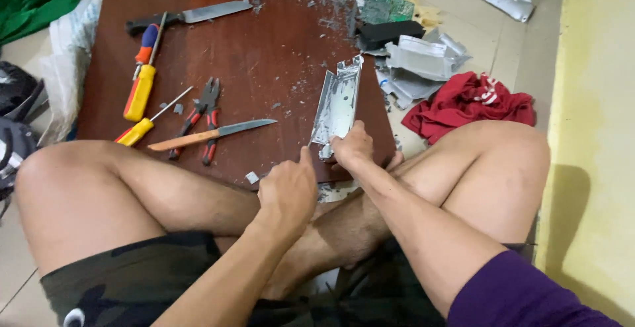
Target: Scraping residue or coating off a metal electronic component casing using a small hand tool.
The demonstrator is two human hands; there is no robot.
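1. Metal panel (338, 102): grey, bent sheet piece with folded edges, standing tilted on the brown board (264, 42) near its right edge, lower end towards the near edge.
2. Right hand (354, 147): fingers closed around the panel's lower end, gripping it.
3. Left hand (288, 191): curled into a loose fist, thumb up, just beside the right hand at the board's near edge; cannot tell whether it pinches anything.
4. Near the left edge: two yellow-handled screwdrivers (140, 89), red-handled pliers (202, 119), a wooden-handled knife (211, 134); a black-handled knife (188, 16) at the far edge.
5. Judgement: the folded edges look sharp, so keep the grip low, brace the panel against the board, and steady it with the left hand.
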